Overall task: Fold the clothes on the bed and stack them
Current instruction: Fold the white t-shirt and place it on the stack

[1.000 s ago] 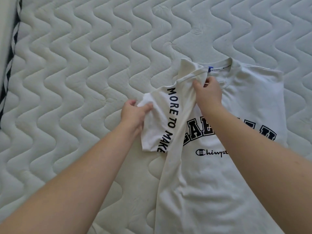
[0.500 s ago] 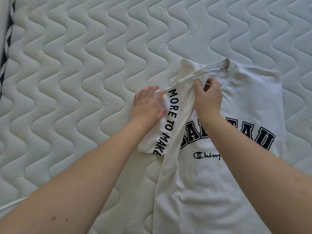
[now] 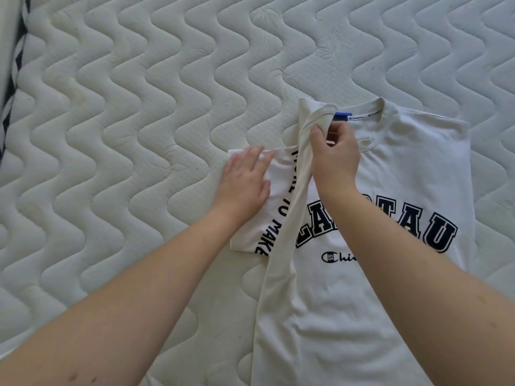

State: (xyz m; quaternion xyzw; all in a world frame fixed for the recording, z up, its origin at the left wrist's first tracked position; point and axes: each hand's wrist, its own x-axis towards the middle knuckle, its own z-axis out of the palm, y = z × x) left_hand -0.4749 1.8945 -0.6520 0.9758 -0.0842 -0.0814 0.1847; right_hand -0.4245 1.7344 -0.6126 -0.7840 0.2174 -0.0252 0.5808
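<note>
Now, left to right on the bed [image 3: 139,135]: left hand [image 3: 245,179], fingers released after gripping the sleeve [image 3: 248,238], flattens it; right hand [image 3: 334,157] pinches the T-shirt [image 3: 404,176] shoulder fold, right of the bed's middle. Side fold nearly set.

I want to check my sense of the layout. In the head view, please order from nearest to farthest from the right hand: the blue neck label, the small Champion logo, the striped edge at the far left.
1. Blue neck label: just above the right hand, at the collar.
2. Champion logo: lower, on the chest.
3. Striped edge: far left of the mattress.
</note>
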